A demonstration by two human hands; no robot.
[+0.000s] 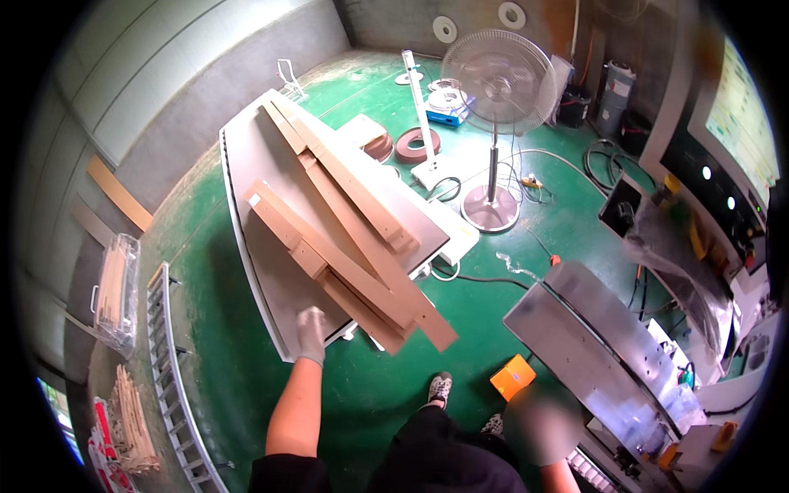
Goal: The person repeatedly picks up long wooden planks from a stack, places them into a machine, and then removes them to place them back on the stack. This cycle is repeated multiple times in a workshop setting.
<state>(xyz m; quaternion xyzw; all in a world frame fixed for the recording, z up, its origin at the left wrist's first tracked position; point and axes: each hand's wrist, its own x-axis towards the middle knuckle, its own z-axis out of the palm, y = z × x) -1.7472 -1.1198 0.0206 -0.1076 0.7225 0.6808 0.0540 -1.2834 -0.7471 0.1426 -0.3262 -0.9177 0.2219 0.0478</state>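
Mid-frame I've got a loose pile of long tan wood boards (345, 238) crisscrossed on the grey table (246, 156), ends hanging off its lower edge. My gloved left hand (311, 335) rests on the table just below them, holding nothing. Right hand (542, 431) is blurred at bottom right, can't tell its grip. Clear plastic bin (115, 292) of wood strips sits far left.

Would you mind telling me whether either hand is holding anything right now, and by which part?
Nothing is held. The gloved left hand rests on the table's near edge; the blurred right hand looks empty.
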